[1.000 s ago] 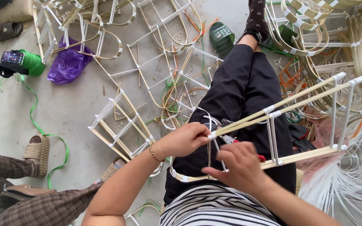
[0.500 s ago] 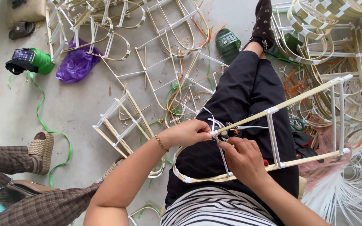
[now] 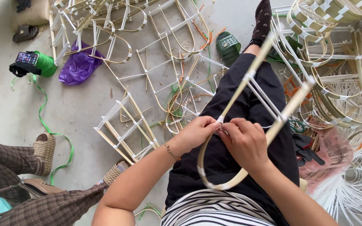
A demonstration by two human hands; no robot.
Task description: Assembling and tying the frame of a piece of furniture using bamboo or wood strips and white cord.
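While both hands meet near the middle of the picture, the left hand [image 3: 197, 133] pinches the cane frame [image 3: 254, 73] at a white tie, fingers closed on it. The right hand [image 3: 244, 140] curls shut around the same spot. Holding the frame steady on the lap looks best for a tight knot. More frames [image 3: 126, 125] lie on the floor in the upper left, near a purple bag [image 3: 78, 67]. Loose white strips [image 3: 348, 192] crowd the right side.

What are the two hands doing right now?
Left hand: closed, pinching the bamboo frame at a white-bound joint.
Right hand: closed on the same joint.
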